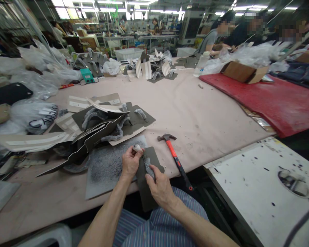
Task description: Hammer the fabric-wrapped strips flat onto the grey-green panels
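Observation:
My left hand [130, 164] pinches a small whitish cylinder-shaped piece [137, 147], whose exact kind I cannot make out. It sits close to the upper end of a plastic-wrapped handle [147, 164] on a dark olive-grey panel [156, 157]. Around that handle's lower part, the fingers of my right hand [159, 185] are closed. The panel lies at the table edge, its near end hanging over my lap. Under and left of it is a speckled grey board [105, 168]. A claw hammer [175, 156] with a red and black grip lies to the right.
A pile of similar panels [103, 123] with wrapped handles is at left. More pieces [146, 67] lie farther back. At right are a red sheet [252, 96], an open cardboard box [243, 72] and a white board with a hole [265, 178]. People sit at the far tables.

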`<control>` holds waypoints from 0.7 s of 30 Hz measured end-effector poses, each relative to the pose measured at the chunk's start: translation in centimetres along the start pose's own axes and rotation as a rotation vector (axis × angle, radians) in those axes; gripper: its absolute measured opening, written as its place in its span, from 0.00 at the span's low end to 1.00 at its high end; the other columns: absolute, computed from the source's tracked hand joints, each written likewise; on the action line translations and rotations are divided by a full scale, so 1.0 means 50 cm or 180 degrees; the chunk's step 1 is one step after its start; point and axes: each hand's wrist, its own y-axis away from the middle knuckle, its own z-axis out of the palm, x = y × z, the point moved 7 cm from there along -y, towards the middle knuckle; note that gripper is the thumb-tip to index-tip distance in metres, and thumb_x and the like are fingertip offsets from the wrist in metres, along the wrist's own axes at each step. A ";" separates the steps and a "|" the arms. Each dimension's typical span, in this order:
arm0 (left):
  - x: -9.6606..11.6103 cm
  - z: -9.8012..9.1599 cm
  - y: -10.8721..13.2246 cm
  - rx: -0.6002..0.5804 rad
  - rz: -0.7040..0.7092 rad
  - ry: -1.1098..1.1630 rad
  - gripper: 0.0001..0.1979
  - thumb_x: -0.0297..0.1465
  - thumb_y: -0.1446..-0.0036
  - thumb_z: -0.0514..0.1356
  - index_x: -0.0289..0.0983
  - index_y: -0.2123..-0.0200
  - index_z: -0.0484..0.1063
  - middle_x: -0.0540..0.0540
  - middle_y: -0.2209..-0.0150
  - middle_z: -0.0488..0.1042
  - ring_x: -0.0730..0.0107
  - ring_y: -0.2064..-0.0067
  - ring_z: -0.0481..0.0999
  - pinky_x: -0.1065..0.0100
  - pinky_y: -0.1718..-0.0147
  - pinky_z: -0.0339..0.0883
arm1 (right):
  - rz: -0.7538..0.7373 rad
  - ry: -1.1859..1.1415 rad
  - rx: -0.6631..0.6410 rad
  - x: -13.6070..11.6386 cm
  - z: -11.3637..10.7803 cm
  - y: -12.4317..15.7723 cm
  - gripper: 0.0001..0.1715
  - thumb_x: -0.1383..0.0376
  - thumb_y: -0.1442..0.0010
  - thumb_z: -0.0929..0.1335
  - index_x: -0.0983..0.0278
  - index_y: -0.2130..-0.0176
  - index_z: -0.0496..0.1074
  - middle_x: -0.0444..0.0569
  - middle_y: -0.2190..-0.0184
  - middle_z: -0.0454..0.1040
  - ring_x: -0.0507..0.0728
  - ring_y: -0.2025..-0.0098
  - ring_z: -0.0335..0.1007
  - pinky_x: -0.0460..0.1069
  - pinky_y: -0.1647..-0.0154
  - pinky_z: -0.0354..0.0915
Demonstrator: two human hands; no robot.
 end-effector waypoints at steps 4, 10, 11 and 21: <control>-0.017 0.007 -0.008 -0.0123 -0.0014 -0.0082 0.13 0.38 0.50 0.67 0.35 0.66 0.75 0.45 0.66 0.80 0.66 0.63 0.79 0.68 0.61 0.72 | 0.0076 -0.0139 -0.0112 -0.006 0.000 0.002 0.29 0.58 0.37 0.63 0.71 0.41 0.67 0.59 0.57 0.78 0.64 0.56 0.76 0.56 0.53 0.68; -0.020 0.007 -0.005 -0.0247 -0.0069 -0.0167 0.14 0.38 0.51 0.68 0.35 0.65 0.75 0.44 0.65 0.81 0.64 0.62 0.79 0.67 0.60 0.72 | -0.0101 -0.0370 0.0117 0.016 -0.069 -0.026 0.22 0.56 0.35 0.63 0.67 0.49 0.71 0.52 0.63 0.75 0.58 0.63 0.71 0.52 0.59 0.67; -0.020 0.008 -0.006 -0.0247 -0.0062 -0.0192 0.14 0.38 0.50 0.68 0.35 0.65 0.75 0.44 0.65 0.81 0.64 0.62 0.80 0.67 0.60 0.72 | -0.0111 -0.0269 0.0302 0.032 -0.092 -0.032 0.21 0.56 0.35 0.63 0.67 0.50 0.71 0.52 0.63 0.74 0.58 0.64 0.71 0.52 0.59 0.66; -0.022 0.014 -0.005 -0.0275 -0.0031 -0.0305 0.14 0.38 0.49 0.67 0.35 0.64 0.75 0.44 0.65 0.81 0.64 0.62 0.80 0.66 0.59 0.73 | 0.0173 0.1883 0.0421 0.151 -0.183 -0.071 0.19 0.62 0.38 0.68 0.67 0.49 0.69 0.56 0.58 0.70 0.63 0.57 0.68 0.53 0.56 0.63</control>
